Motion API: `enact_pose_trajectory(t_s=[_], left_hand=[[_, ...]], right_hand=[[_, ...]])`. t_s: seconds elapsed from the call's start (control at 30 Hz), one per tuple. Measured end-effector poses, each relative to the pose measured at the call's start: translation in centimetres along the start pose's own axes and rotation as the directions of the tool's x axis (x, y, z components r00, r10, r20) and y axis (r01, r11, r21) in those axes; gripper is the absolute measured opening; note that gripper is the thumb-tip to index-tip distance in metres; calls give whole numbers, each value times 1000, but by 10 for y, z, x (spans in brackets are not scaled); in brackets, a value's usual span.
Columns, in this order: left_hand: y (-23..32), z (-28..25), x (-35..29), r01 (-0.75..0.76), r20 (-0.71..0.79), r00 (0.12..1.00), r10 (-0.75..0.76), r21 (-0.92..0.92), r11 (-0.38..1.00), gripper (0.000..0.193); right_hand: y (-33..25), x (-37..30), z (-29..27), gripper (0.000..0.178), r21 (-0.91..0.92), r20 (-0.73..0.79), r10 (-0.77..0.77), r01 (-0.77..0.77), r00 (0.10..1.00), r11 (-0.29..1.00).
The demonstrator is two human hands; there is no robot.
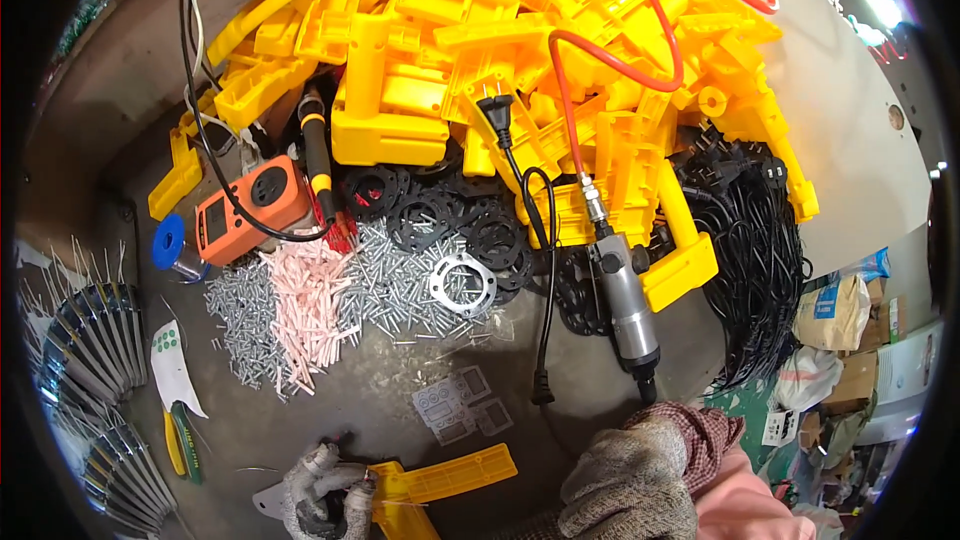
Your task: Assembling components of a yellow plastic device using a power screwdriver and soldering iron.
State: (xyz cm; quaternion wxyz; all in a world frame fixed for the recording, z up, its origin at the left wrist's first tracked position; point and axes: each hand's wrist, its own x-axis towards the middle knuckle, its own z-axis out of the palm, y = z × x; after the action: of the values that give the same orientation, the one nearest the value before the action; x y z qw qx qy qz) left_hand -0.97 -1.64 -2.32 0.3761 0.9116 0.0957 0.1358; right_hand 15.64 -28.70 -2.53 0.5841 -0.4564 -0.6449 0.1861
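My left hand (322,496), in a grey-white glove, is at the lower edge with its fingers curled round something dark that I cannot make out. Against its fingers lies a yellow plastic housing (455,473) with a long flat arm, its lower part cut off by the frame. A pale metal plate (268,500) pokes out on the hand's left side. My right hand (630,480), also gloved, is closed to the right of the housing; what its fingers hold is hidden. Just above it hangs a silver pneumatic screwdriver (629,305), its dark tip close to the glove.
Yellow housings (400,90) are heaped at the back. Before them lie screws (400,280), pink sleeves (305,310), black rings (420,220) and an orange meter (250,210). Black power cords (750,250) hang right; a red coiled hose (620,65) crosses above. Snips (182,445) lie left.
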Motion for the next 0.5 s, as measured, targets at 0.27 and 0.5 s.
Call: enact_pose_trajectory(t_s=[0.27,0.5], left_hand=[[12,18,-9,255,-67,926,-372,-615,746,41],[8,2,22,-9,-19,1000,4,-250,968,20]], right_hand=[[-51,86,-46,26,-584,-130,759,-668,638,461],[27,92,-4,19,-71,-193,764,-785,616,615]])
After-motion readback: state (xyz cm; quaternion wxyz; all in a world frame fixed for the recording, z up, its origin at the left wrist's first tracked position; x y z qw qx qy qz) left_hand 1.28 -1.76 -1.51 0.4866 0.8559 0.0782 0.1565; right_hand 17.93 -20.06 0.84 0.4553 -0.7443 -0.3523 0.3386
